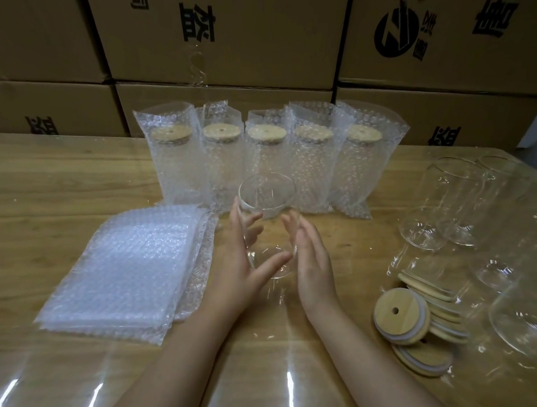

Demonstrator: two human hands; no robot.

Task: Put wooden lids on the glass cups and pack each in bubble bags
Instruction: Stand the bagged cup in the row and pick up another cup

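Glass cup (265, 209) upright on table (37, 178) (no lid), between flat open left hand (240, 259) and right hand (312, 264), palms touching sides. Lids (401, 316) right, bubble bags (124, 266) left.

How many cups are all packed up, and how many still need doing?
Five lidded cups stand in bubble bags at the back. The left hand and right hand flank one bare glass cup. Several empty glasses, wooden lids and flat bubble bags remain.

Upside-down black Chinese characters and round logo (396, 32) on cardboard boxes (229, 30).
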